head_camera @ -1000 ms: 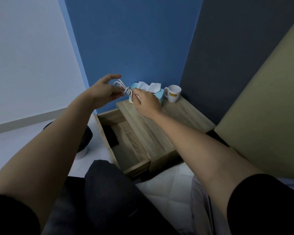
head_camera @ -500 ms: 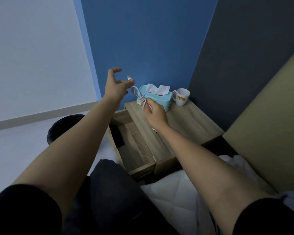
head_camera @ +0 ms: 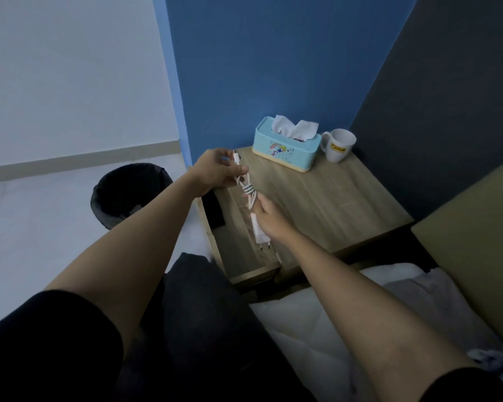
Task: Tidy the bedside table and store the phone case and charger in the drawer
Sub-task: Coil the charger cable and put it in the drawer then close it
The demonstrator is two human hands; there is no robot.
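Note:
A white charger (head_camera: 259,232) with its cable wound into a bundle (head_camera: 248,190) hangs between my two hands above the left edge of the wooden bedside table (head_camera: 325,198). My left hand (head_camera: 215,172) pinches the cable's connector end at the top. My right hand (head_camera: 269,217) grips the plug block, prongs pointing down. The open drawer (head_camera: 238,250) lies just below them, on the table's left side. A dark flat object (head_camera: 214,211), perhaps the phone case, lies at the drawer's far end.
A light blue tissue box (head_camera: 285,147) and a white mug (head_camera: 339,145) stand at the table's back against the blue wall. A black bin (head_camera: 128,192) sits on the floor to the left. The bed (head_camera: 331,314) and headboard (head_camera: 476,242) are on the right.
Both hands have come down and toward me with the charger, from beside the tissue box to above the drawer. The cable is now wound into a tight bundle. The camera tilted lower.

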